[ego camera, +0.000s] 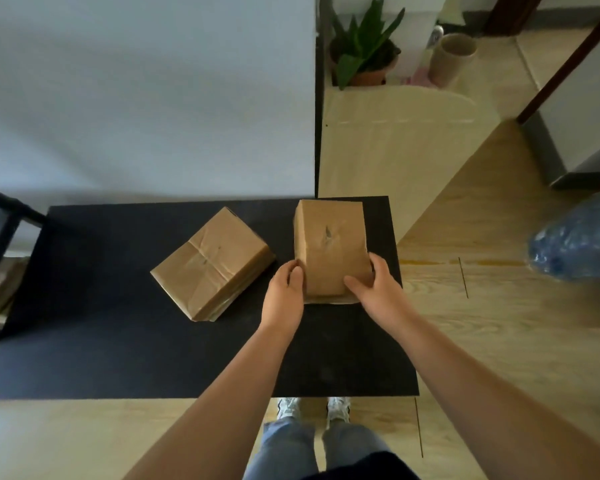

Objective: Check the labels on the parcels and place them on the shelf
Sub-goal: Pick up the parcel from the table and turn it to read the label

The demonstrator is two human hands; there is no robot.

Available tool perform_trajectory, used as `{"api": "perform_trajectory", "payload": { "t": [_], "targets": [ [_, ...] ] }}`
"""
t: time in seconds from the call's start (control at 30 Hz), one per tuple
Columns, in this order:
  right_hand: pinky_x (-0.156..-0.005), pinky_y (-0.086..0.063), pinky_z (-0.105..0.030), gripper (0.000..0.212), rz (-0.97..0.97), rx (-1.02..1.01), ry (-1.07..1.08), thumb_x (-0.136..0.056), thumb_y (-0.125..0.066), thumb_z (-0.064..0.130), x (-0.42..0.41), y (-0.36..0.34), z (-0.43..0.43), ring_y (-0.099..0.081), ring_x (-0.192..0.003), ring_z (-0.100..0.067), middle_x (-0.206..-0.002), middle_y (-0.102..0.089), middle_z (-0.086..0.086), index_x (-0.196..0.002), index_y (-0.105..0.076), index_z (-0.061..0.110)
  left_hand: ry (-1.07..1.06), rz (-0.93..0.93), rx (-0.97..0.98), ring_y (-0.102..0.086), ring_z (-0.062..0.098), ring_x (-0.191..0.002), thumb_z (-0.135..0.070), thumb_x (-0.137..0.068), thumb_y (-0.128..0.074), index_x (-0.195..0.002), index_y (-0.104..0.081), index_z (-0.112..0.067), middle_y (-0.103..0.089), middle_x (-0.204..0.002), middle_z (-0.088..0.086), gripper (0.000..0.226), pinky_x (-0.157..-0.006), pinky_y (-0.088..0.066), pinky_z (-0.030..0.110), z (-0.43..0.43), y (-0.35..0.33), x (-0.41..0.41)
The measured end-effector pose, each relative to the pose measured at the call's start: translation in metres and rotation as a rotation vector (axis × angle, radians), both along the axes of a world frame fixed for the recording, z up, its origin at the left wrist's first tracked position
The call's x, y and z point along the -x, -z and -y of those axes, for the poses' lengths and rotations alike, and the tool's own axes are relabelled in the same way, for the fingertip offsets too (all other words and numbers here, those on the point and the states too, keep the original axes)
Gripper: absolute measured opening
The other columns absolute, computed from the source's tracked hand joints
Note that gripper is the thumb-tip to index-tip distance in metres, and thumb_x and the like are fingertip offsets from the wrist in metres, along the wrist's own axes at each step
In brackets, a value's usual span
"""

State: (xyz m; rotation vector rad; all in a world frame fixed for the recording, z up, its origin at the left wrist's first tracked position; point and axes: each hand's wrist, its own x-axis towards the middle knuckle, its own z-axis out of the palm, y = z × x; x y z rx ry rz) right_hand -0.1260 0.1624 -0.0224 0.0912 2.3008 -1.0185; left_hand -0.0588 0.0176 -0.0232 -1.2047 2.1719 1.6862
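Note:
Two brown taped cardboard parcels lie on a black table (118, 341). The right parcel (329, 244) sits near the table's right edge. My left hand (284, 292) grips its near left side and my right hand (374, 285) grips its near right side, thumb on top. The left parcel (212, 265) lies turned at an angle in the table's middle, untouched. No label shows on either parcel's top face. A black shelf frame (0, 230) stands at the far left edge of the view.
A light wall rises behind the table. To the right are wood flooring, a pale board (395, 140), a potted plant (364, 46), a cardboard tube (451, 57) and a blue plastic bag (579, 237). My legs and shoes (312, 410) stand at the table's near edge.

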Motion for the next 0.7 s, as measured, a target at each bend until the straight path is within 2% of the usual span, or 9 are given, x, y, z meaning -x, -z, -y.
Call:
{"api": "perform_trajectory", "payload": {
  "t": [0.07, 0.13, 0.23, 0.3, 0.37, 0.43, 0.5, 0.6, 0.7],
  "targets": [
    [-0.111, -0.043, -0.044, 0.078, 0.053, 0.072, 0.029, -0.096, -0.061, 0.04, 0.003, 0.0, 0.001, -0.049, -0.138, -0.028, -0.153, -0.047, -0.005, -0.159, -0.02, 0.022, -0.008, -0.02, 0.033, -0.051, 0.017, -0.13, -0.026, -0.107, -0.04, -0.15, -0.046, -0.019, -0.053, -0.146, 0.002, 0.044, -0.107, -0.042, 0.033, 0.009, -0.002, 0.003],
    [-0.113, -0.041, -0.044, 0.075, 0.131, 0.182, 0.085, -0.097, -0.061, 0.037, 0.006, 0.0, 0.003, -0.049, -0.137, -0.026, -0.153, -0.048, -0.002, -0.159, -0.022, 0.023, 0.019, -0.037, 0.079, -0.05, 0.012, -0.122, -0.023, -0.107, -0.043, -0.15, -0.046, -0.017, -0.048, -0.145, 0.001, 0.044, -0.101, -0.042, 0.028, 0.016, -0.007, 0.005],
    [-0.112, -0.042, -0.044, 0.07, 0.31, 0.407, 0.2, -0.099, -0.061, 0.028, 0.007, -0.005, 0.01, -0.052, -0.135, -0.023, -0.153, -0.049, -0.002, -0.159, -0.025, 0.023, 0.038, -0.117, 0.113, -0.047, 0.014, -0.124, -0.029, -0.104, -0.05, -0.147, -0.05, -0.022, -0.045, -0.143, 0.001, 0.043, -0.104, -0.044, 0.033, 0.026, -0.013, 0.005],
    [-0.114, -0.041, -0.045, 0.07, 0.371, 0.463, 0.224, -0.1, -0.059, 0.027, 0.007, -0.005, 0.015, -0.052, -0.135, -0.024, -0.154, -0.047, -0.001, -0.16, -0.025, 0.024, 0.055, -0.154, 0.084, -0.045, 0.013, -0.125, -0.035, -0.101, -0.054, -0.145, -0.05, -0.028, -0.043, -0.144, -0.001, 0.045, -0.103, -0.043, 0.032, 0.032, -0.015, 0.004],
    [-0.117, -0.037, -0.049, 0.072, 0.378, 0.434, 0.206, -0.099, -0.059, 0.029, 0.006, -0.005, 0.019, -0.049, -0.138, -0.024, -0.157, -0.043, 0.0, -0.16, -0.022, 0.028, 0.083, -0.156, 0.056, -0.047, 0.012, -0.125, -0.039, -0.1, -0.055, -0.146, -0.049, -0.032, -0.045, -0.147, -0.001, 0.047, -0.097, -0.043, 0.029, 0.036, -0.014, 0.001],
    [-0.119, -0.033, -0.05, 0.074, 0.355, 0.378, 0.167, -0.098, -0.059, 0.031, 0.004, -0.005, 0.021, -0.045, -0.142, -0.024, -0.159, -0.041, 0.0, -0.161, -0.021, 0.028, 0.091, -0.139, 0.051, -0.05, 0.016, -0.128, -0.038, -0.099, -0.058, -0.146, -0.048, -0.033, -0.048, -0.148, 0.0, 0.048, -0.101, -0.046, 0.033, 0.039, -0.01, -0.004],
    [-0.119, -0.033, -0.045, 0.072, 0.304, 0.306, 0.13, -0.099, -0.058, 0.027, 0.002, -0.01, 0.023, -0.045, -0.142, -0.024, -0.157, -0.044, -0.001, -0.161, -0.021, 0.022, 0.097, -0.114, 0.045, -0.052, 0.018, -0.126, -0.036, -0.098, -0.06, -0.145, -0.048, -0.034, -0.048, -0.147, 0.001, 0.048, -0.104, -0.049, 0.037, 0.038, -0.009, -0.006],
    [-0.109, -0.038, -0.037, 0.073, 0.214, 0.254, 0.099, -0.099, -0.061, 0.024, 0.001, -0.012, 0.02, -0.05, -0.137, -0.025, -0.15, -0.051, -0.004, -0.16, -0.021, 0.019, 0.081, -0.091, 0.006, -0.052, 0.015, -0.119, -0.036, -0.097, -0.062, -0.144, -0.047, -0.034, -0.047, -0.147, 0.001, 0.049, -0.094, -0.05, 0.032, 0.037, -0.01, -0.005],
    [-0.107, -0.041, -0.04, 0.087, 0.231, 0.242, 0.112, -0.091, -0.071, 0.02, 0.003, -0.009, 0.014, -0.055, -0.131, -0.027, -0.146, -0.054, -0.008, -0.161, -0.018, 0.017, 0.064, -0.05, -0.049, -0.053, 0.016, -0.115, -0.047, -0.088, -0.069, -0.142, -0.046, -0.03, -0.046, -0.144, 0.001, 0.061, -0.084, -0.046, 0.028, 0.035, -0.016, -0.001]
  ]
}}
